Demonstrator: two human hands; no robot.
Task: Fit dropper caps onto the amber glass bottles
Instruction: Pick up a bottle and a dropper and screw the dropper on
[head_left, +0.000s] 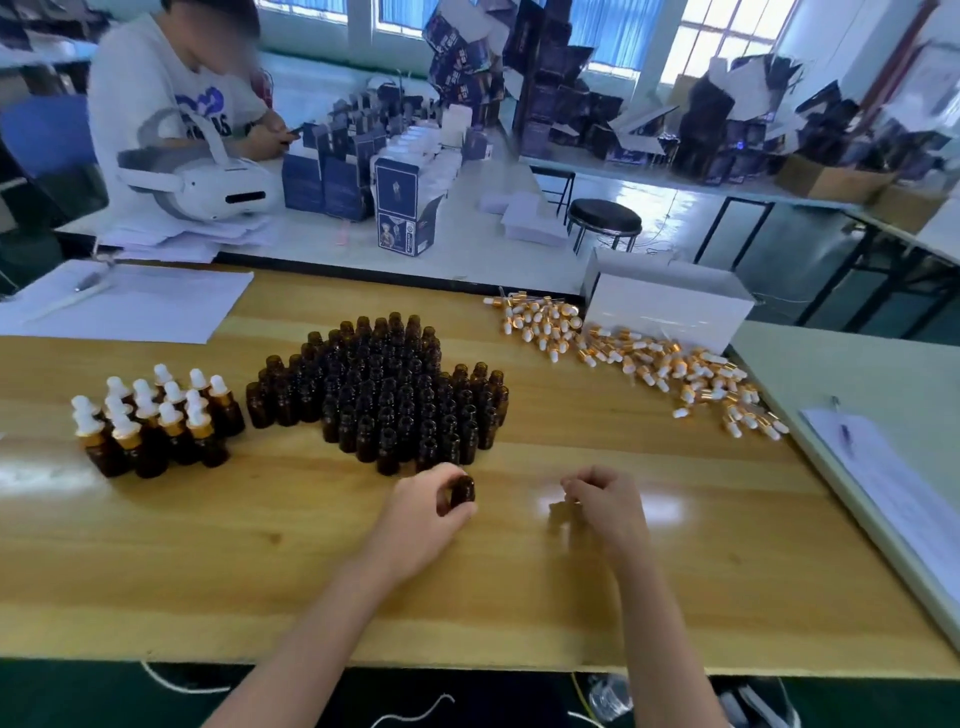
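**A:** Amber glass is what worries me. The left hand (421, 506) has fingers and thumb curled round one uncapped amber bottle (460, 493), which seems slightly tilted, just in front of the block of open bottles (384, 395).

**B:** And the right hand (608, 501)?

**A:** Its fingers are curled in, near the bottle but apart from it. Whether they pinch anything I cannot tell; the inside of the hand is hidden.

**B:** So what are the risks?

**A:** I judge three. A pipette meeting the rim instead of the mouth could jam or chip. A tilted bottle could take its cap crooked. And a knuckle drifting forward could nudge the block's front row; it's tightly packed, so one falling would likely topple its neighbours.

**B:** Is there room to work?

**A:** Bare wooden table (260, 571) spreads around both hands, down to the near edge. The capped bottles (150, 421) stand to the left, well apart. The loose dropper caps (649, 364) lie far right beside a white box (670, 306). Some are close to the table's right edge, where a careless sweep could roll them off.
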